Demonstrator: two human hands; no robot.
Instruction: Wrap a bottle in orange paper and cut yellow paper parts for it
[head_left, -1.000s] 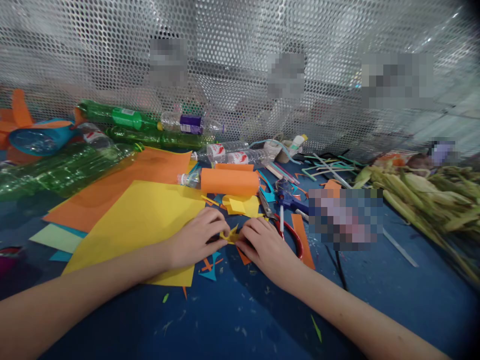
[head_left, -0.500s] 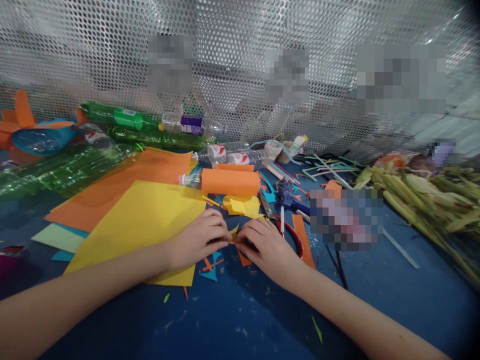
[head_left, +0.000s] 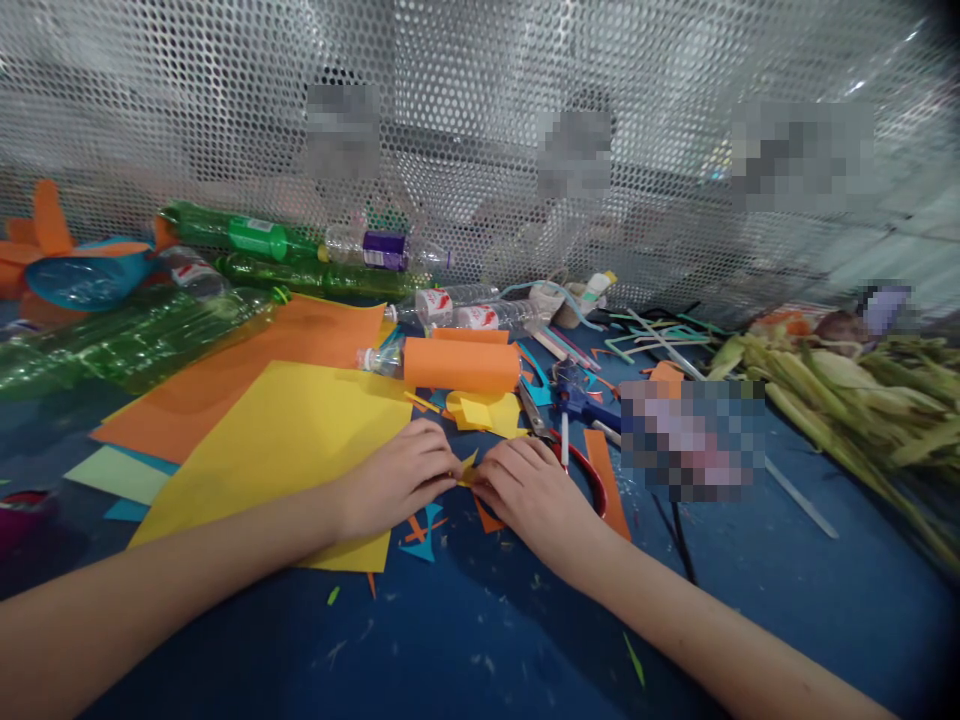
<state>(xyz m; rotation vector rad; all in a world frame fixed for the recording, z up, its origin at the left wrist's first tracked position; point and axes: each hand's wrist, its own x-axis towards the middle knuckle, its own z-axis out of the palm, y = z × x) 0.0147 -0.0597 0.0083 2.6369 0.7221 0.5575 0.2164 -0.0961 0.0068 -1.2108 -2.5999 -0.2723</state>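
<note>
A small piece of yellow paper [head_left: 468,470] is pinched between my two hands, low over the blue table. My left hand [head_left: 401,477] is closed on its left end, with the wrist above a large yellow sheet [head_left: 292,430]. From the other side my right hand [head_left: 532,495] grips the right end; its fingertips are partly hidden. Just beyond lie folded yellow paper pieces [head_left: 484,412] and a bottle wrapped in orange paper [head_left: 461,364]. Red-handled scissors [head_left: 596,485] rest beside my right hand, partly covered by it.
Green bottles [head_left: 150,335] and clear bottles [head_left: 480,315] lie along the back and left. A blue glue gun [head_left: 589,405] is right of the scissors. Corn husks [head_left: 847,400] are heaped at far right. Blue scraps [head_left: 426,535] litter the front. A perforated metal screen [head_left: 465,60] stands behind.
My right fingers have closed in slightly around the small yellow paper. Otherwise both hands keep nearly the same place, and the things on the table have not moved.
</note>
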